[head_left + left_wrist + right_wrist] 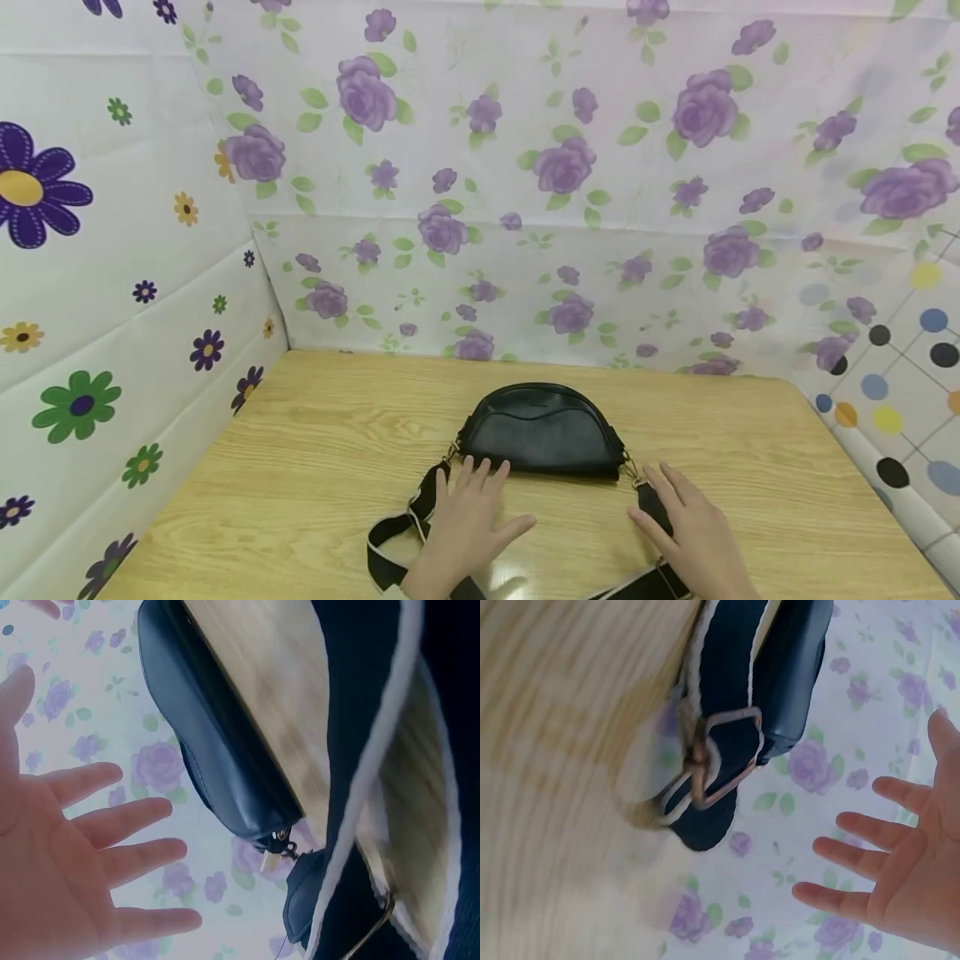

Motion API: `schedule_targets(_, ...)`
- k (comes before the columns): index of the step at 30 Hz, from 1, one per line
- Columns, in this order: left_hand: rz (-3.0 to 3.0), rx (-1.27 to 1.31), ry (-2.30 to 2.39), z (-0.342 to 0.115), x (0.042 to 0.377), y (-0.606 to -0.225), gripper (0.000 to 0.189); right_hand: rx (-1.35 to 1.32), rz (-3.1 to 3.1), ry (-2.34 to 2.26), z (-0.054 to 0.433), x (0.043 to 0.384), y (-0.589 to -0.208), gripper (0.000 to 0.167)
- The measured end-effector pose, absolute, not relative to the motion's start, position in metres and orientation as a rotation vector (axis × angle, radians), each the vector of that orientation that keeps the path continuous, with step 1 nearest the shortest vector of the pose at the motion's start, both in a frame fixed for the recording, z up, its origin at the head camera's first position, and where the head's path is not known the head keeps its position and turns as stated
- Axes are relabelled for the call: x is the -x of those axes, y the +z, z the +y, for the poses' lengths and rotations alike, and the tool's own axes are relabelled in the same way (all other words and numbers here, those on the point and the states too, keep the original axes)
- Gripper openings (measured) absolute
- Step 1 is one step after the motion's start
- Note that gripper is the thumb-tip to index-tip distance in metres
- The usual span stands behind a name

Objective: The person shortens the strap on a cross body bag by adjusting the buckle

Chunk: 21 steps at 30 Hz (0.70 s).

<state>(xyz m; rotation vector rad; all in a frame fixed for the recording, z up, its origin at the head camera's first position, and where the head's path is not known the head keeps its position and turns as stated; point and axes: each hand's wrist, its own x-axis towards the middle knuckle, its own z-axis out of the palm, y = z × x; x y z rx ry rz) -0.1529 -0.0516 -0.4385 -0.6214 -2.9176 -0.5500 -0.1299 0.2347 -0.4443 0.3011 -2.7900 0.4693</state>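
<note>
Backdrop (525,167): thin sheeting printed with purple roses, creased, standing behind and beside the table.
Table (300,467): light wood grain, smooth, slightly glossy.
Bag (542,430): black leather-look, half-moon shape, lying flat at the table's middle, near the front edge.
Strap (390,542): wide black webbing with pale edges, metal clasps at both bag ends, trailing toward the person.
Left hand (468,521): fingers straight and spread, palm down, fingertips just at the bag's lower edge.
Right hand (693,529): fingers extended, flat, resting over the strap beside the bag's right end.
</note>
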Motion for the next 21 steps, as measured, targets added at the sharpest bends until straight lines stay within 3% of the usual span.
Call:
schedule_targets(15,-2.854,0.711,-0.690,-0.043,0.144,-0.441,0.049,-0.286,-2.804,0.684,0.252,0.125,-0.449,0.044)
schedule_targets(21,-2.872,0.775,-0.818,-0.037,0.140,-0.442,0.046,-0.247,-2.856,0.757,0.257,0.123,-0.451,0.040)
